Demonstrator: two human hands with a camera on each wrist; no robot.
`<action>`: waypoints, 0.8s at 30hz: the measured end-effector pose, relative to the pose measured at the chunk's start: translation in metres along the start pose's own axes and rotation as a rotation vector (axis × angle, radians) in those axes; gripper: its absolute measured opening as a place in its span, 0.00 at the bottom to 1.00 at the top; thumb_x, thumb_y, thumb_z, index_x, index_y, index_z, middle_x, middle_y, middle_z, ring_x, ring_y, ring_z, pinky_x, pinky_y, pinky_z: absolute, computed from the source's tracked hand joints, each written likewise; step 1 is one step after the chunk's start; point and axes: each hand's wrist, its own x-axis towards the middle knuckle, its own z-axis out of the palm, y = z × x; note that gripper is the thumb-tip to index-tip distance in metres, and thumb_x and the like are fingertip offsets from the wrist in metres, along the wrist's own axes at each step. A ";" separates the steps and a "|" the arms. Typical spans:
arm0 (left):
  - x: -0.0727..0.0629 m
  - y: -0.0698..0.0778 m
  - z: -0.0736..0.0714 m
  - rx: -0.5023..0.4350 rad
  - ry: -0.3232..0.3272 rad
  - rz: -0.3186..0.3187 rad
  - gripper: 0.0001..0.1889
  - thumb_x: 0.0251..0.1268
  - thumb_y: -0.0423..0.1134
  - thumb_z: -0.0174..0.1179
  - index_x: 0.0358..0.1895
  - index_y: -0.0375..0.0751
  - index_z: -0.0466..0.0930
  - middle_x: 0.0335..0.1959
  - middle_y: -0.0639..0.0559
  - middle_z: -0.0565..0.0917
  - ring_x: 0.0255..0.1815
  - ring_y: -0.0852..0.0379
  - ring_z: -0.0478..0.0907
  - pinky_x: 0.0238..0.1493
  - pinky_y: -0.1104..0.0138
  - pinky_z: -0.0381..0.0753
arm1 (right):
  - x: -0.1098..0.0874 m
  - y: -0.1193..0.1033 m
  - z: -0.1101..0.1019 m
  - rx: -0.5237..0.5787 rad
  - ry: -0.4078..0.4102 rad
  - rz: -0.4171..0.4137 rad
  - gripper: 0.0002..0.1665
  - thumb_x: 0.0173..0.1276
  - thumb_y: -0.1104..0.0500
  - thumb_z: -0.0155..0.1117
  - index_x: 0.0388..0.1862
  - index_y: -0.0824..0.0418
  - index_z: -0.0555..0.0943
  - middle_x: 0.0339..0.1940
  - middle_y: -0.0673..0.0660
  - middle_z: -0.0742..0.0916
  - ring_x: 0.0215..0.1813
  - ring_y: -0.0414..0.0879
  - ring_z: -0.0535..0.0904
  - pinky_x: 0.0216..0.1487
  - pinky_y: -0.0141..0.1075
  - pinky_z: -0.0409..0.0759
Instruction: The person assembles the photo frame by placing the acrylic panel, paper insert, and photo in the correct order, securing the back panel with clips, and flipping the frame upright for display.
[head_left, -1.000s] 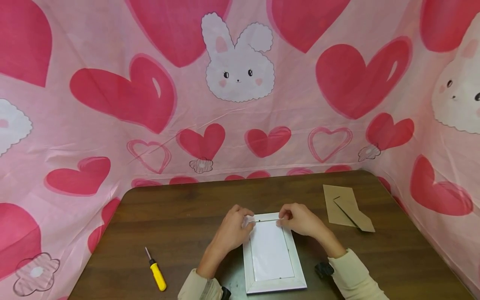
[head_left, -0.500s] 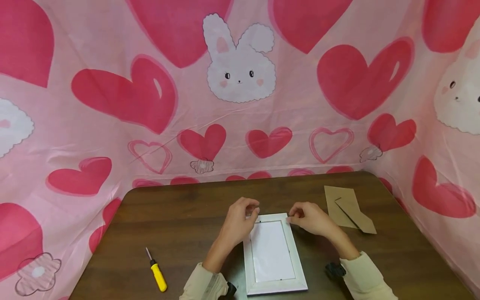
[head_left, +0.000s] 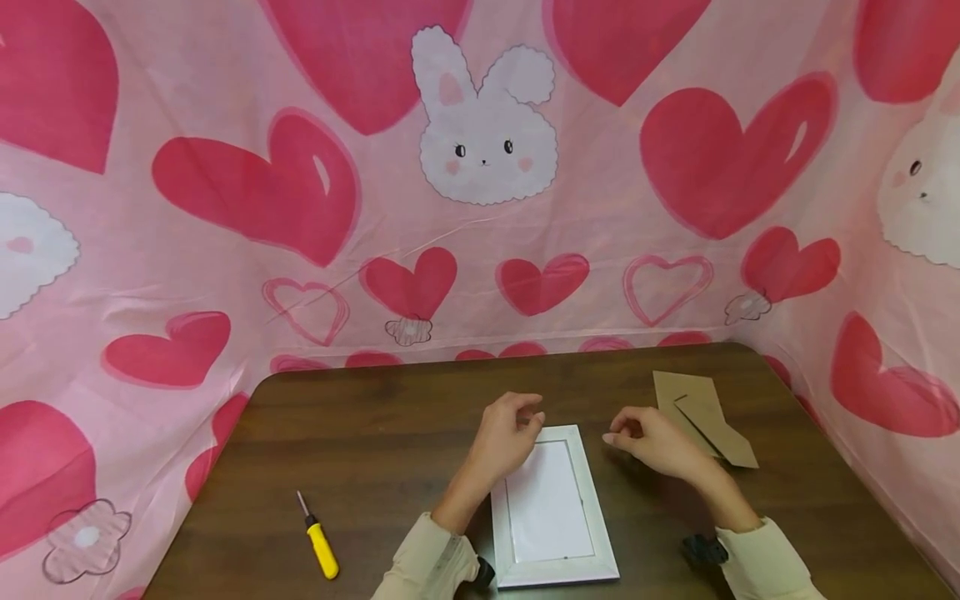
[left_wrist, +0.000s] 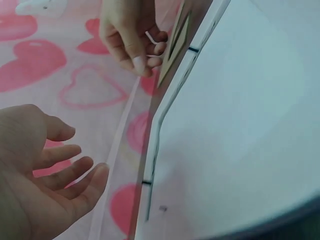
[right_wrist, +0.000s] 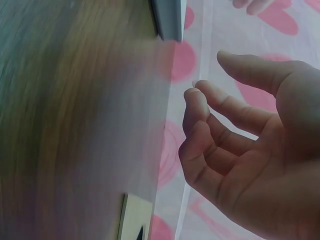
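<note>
Pink cloth with red hearts (head_left: 480, 229) is hanging behind and beside the brown table (head_left: 390, 467). The white picture frame (head_left: 596, 521) is lying back side up near the person's edge of the table, between the two forearms. A white sheet (head_left: 547, 508) is filling the frame's opening. To the right, well apart from the frame, the brown backing board (head_left: 690, 390) is lying on the table with its stand leg slanting across it.

The left hand (head_left: 506, 435) is hanging by the frame's far left corner; its fingers are curving loosely, thumb apart, and gripping nothing. The right hand (head_left: 651, 437) is hovering between frame and board, its fingers bending inward more, with nothing showing in them.

The yellow screwdriver (head_left: 322, 552) is lying untouched left of the frame, its tip pointing away from the person. Smallest of all, dark tabs (left_wrist: 194, 49) are sitting along the frame's inner edge; whether they are standing up or lying flat is hard to tell.

Judging by this layout, the opening of the frame is looking done, with the board off; the sheet is seemingly lying in place, and closing the back is remaining undone.
</note>
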 end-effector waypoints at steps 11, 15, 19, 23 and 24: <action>0.004 0.013 0.030 0.039 -0.045 0.048 0.15 0.72 0.35 0.65 0.58 0.35 0.86 0.53 0.40 0.87 0.49 0.52 0.87 0.50 0.71 0.86 | -0.011 0.012 -0.017 -0.008 0.039 0.030 0.10 0.73 0.54 0.71 0.40 0.61 0.85 0.26 0.50 0.82 0.29 0.39 0.74 0.32 0.32 0.73; 0.007 0.019 0.040 0.041 -0.073 0.052 0.16 0.72 0.37 0.64 0.58 0.35 0.86 0.51 0.42 0.87 0.48 0.54 0.86 0.48 0.73 0.84 | -0.014 0.019 -0.023 -0.029 0.057 0.026 0.10 0.73 0.55 0.71 0.39 0.61 0.86 0.26 0.50 0.83 0.30 0.38 0.75 0.32 0.32 0.74; 0.011 0.022 0.049 0.050 -0.091 0.074 0.16 0.72 0.37 0.65 0.58 0.33 0.86 0.47 0.42 0.87 0.44 0.58 0.83 0.46 0.74 0.82 | -0.017 0.022 -0.029 -0.061 0.072 0.034 0.10 0.73 0.53 0.70 0.40 0.60 0.87 0.28 0.50 0.84 0.30 0.38 0.76 0.33 0.32 0.76; 0.014 0.025 0.056 0.072 -0.120 0.076 0.17 0.72 0.37 0.65 0.59 0.34 0.85 0.44 0.44 0.87 0.42 0.59 0.82 0.44 0.75 0.80 | -0.020 0.025 -0.035 -0.058 0.064 0.058 0.12 0.75 0.52 0.69 0.41 0.60 0.86 0.29 0.52 0.86 0.30 0.40 0.78 0.32 0.32 0.77; 0.014 0.026 0.057 0.080 -0.130 0.075 0.17 0.72 0.37 0.65 0.59 0.33 0.85 0.44 0.44 0.87 0.42 0.59 0.83 0.44 0.76 0.80 | -0.020 0.025 -0.036 -0.051 0.062 0.067 0.12 0.75 0.52 0.69 0.41 0.61 0.86 0.29 0.52 0.86 0.31 0.41 0.78 0.32 0.33 0.77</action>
